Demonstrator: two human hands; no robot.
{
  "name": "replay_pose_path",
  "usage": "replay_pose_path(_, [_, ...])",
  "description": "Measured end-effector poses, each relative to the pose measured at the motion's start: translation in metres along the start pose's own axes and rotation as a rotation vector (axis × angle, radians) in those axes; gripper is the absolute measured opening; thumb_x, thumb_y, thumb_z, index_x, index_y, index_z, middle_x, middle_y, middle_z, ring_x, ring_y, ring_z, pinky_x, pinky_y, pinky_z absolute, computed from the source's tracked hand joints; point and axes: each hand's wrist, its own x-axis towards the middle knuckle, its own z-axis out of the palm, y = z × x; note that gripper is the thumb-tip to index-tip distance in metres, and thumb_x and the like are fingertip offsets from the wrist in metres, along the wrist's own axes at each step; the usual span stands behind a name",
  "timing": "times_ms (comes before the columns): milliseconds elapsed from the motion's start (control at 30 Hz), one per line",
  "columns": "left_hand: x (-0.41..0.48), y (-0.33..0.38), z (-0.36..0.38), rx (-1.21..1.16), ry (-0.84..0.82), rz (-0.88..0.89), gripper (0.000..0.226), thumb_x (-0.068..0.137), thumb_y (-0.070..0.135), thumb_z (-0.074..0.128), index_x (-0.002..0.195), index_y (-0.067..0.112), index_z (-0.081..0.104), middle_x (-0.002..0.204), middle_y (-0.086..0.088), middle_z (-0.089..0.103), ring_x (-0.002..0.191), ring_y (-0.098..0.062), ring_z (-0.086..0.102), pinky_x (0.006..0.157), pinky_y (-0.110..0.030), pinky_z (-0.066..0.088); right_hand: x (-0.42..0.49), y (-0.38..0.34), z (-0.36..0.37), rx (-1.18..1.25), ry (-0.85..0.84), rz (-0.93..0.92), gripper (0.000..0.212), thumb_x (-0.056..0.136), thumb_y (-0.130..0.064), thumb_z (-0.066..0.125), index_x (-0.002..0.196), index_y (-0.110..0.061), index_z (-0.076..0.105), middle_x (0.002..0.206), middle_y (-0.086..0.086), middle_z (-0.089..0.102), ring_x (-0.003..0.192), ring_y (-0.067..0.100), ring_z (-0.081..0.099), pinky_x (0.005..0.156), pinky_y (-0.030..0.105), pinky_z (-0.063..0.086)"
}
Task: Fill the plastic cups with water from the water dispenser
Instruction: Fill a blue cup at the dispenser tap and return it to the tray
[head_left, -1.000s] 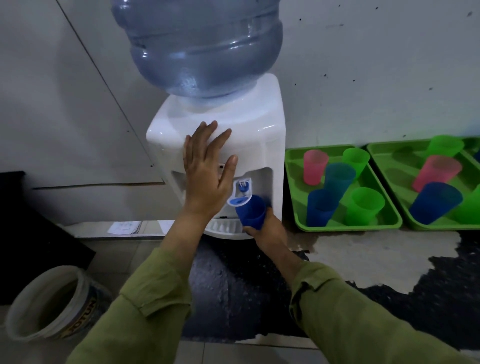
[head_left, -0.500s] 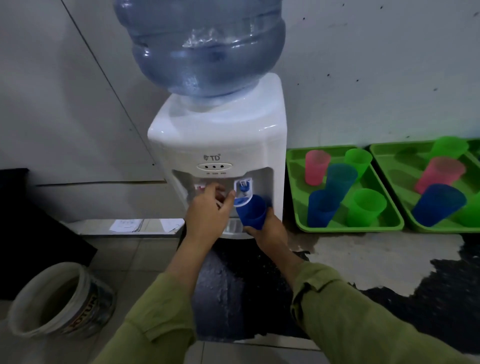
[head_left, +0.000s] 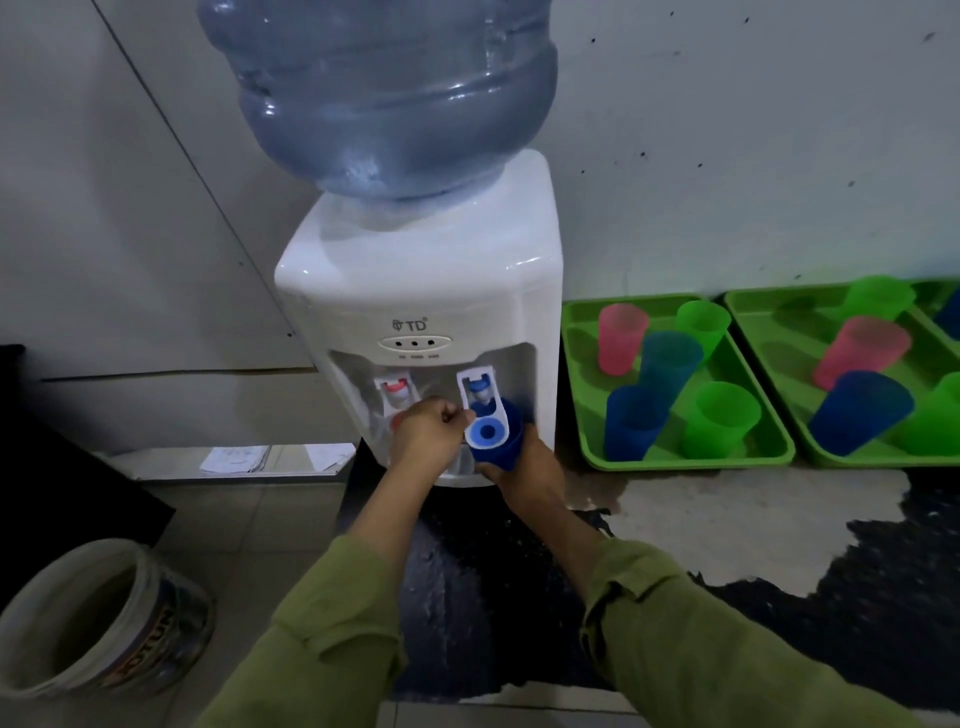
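While the right hand (head_left: 524, 467) grips a blue cup (head_left: 501, 439) from below, holding it under the blue tap (head_left: 480, 410) of the white water dispenser (head_left: 426, 291), the left hand (head_left: 428, 434) is closed in a fist against the lever of that tap. A large water bottle (head_left: 379, 93) sits on top of the dispenser. To the right, a green tray (head_left: 691, 457) carries pink, green and blue cups, beside a second tray (head_left: 769, 332) with more.

Left hand (head_left: 428, 434) curled in a loose fist, right hand (head_left: 527, 470) cupped closed, both forearms extended forward
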Motion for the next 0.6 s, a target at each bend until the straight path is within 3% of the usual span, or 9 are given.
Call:
replay_pose_path(133, [0.007, 0.005, 0.014, 0.133, 0.056, -0.023, 0.02, 0.091, 0.036, 0.052, 0.086, 0.019, 0.06, 0.101, -0.01, 0.068, 0.092, -0.027, 0.061, 0.07, -0.024, 0.036, -0.001, 0.0, 0.002, 0.066, 0.001, -0.004, 0.055, 0.07, -0.027, 0.076, 0.116, -0.012, 0.049, 0.116, 0.008, 0.063, 0.107, 0.028, 0.06, 0.083, 0.032, 0.049])
replay_pose_path(233, [0.008, 0.002, 0.018, 0.14, 0.096, -0.011, 0.018, 0.092, 0.036, 0.049, 0.086, 0.021, 0.058, 0.098, -0.006, 0.067, 0.085, -0.023, 0.058, 0.07, -0.025, 0.035, -0.003, 0.0, 0.002, 0.089, 0.014, 0.015, 0.054, 0.069, -0.03, 0.077, 0.112, -0.013, 0.049, 0.114, 0.007, 0.062, 0.105, 0.027, 0.06, 0.079, 0.029, 0.045])
replay_pose_path(333, [0.003, -0.005, 0.02, -0.006, 0.113, 0.04, 0.017, 0.09, 0.032, 0.054, 0.082, 0.018, 0.055, 0.091, -0.004, 0.067, 0.08, -0.019, 0.057, 0.071, -0.028, 0.042, -0.004, 0.001, 0.003, 0.102, 0.01, 0.028, 0.053, 0.067, -0.031, 0.076, 0.11, -0.014, 0.05, 0.11, 0.006, 0.063, 0.101, 0.026, 0.061, 0.077, 0.027, 0.046])
replay_pose_path(467, [-0.016, -0.017, 0.025, -0.249, 0.185, 0.162, 0.009, 0.089, 0.021, 0.059, 0.091, 0.012, 0.058, 0.086, 0.002, 0.063, 0.076, -0.013, 0.057, 0.07, -0.023, 0.044, -0.008, 0.005, 0.001, 0.121, 0.007, 0.014, 0.058, 0.065, -0.027, 0.078, 0.115, -0.016, 0.051, 0.114, 0.005, 0.064, 0.103, 0.025, 0.062, 0.084, 0.03, 0.051])
replay_pose_path(600, [-0.03, -0.03, 0.029, -0.275, 0.195, 0.194, 0.004, 0.09, 0.019, 0.056, 0.093, 0.02, 0.056, 0.081, 0.012, 0.058, 0.074, -0.002, 0.055, 0.062, -0.015, 0.041, -0.012, 0.009, -0.004, 0.086, -0.017, 0.041, 0.058, 0.067, -0.029, 0.076, 0.117, -0.015, 0.049, 0.116, 0.007, 0.063, 0.106, 0.026, 0.061, 0.082, 0.026, 0.046])
